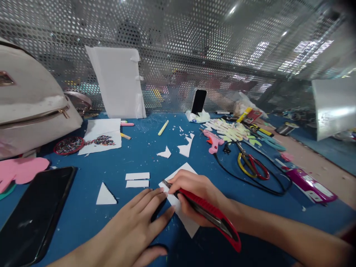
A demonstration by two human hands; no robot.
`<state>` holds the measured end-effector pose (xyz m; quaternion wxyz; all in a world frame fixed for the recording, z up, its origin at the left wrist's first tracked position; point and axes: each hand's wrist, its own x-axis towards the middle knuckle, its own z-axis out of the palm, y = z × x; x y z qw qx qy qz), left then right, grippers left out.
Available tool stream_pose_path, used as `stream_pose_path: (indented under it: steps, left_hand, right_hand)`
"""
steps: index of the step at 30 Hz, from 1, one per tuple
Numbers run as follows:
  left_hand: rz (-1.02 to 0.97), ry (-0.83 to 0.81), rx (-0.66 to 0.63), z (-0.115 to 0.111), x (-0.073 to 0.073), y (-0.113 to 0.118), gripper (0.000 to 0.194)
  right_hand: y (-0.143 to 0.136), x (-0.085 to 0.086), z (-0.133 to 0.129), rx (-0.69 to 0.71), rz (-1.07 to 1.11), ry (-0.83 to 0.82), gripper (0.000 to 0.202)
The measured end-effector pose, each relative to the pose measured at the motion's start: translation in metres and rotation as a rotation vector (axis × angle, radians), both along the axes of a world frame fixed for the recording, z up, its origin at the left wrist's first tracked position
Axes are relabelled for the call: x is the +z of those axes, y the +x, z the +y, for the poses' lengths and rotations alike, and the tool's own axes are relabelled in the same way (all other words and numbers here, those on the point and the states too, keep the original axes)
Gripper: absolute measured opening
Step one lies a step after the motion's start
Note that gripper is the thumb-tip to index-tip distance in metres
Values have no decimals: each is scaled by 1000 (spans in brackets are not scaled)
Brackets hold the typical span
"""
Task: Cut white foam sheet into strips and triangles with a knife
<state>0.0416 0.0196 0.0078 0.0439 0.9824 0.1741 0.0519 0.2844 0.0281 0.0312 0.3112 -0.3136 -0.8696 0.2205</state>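
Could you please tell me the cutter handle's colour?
The cutter handle is mainly red, seen in the head view.

Red cutter — over white sheet

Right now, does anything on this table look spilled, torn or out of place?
Yes: a heap of small bits lies loose on the paper, beside the red dish holding similar bits. They may be spilled or tipped out on purpose. The jagged scraps beyond the right hand look like offcuts.
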Motion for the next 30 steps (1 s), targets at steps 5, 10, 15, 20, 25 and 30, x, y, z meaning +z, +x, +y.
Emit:
stream_pose_path:
  steps: [5,10,15,20,25,30]
  left_hand:
    - [-44,-57,29,-2,-5,-3,69]
    - [-52,-124,39,-1,-3,-5,65]
    - [-83,-138,57,0,-5,-7,65]
    - [-85,-120,68,-2,-5,-7,64]
    - [-105,-121,83,-1,-5,-7,64]
    - [-81,-123,73,0,-5,-7,64]
  right_hand:
    - [-8,7,8,-22,-67,19,15]
    - [-18,15,16,-38,-104,-51,13]
    - [-14,13,12,-36,-82,-19,17]
    - [-9,9,8,-6,-58,19,18]
    - [-7,10,7,10,-74,34,16]
    - [-4,5,4,2,-45,20,15]
